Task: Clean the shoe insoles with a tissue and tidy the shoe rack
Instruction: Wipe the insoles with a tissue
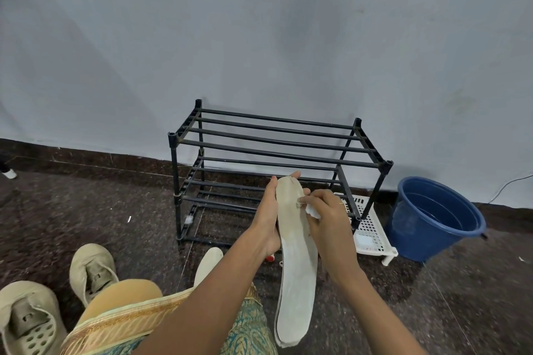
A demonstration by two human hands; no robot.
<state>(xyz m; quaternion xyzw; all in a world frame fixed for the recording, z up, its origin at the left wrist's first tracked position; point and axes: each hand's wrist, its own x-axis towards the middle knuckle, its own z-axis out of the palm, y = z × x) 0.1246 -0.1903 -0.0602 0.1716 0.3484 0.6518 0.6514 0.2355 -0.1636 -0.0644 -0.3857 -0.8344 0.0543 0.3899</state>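
Observation:
A long beige insole (295, 262) is held up in front of me, toe end away. My left hand (269, 210) grips its left edge near the toe, fingers curled behind it. My right hand (326, 216) pinches a small white tissue (313, 210) against the insole's right side. A second insole (207, 265) lies on the floor behind my left forearm. The black two-tier shoe rack (277, 153) stands bare against the wall. Two beige shoes (92, 271) (28, 317) sit on the floor at lower left.
A blue bucket (435, 216) stands right of the rack. A white perforated plastic tray (369, 228) lies on the floor between rack and bucket. A small red object (270, 258) lies below my left hand. My knee in patterned cloth (161, 323) fills the bottom.

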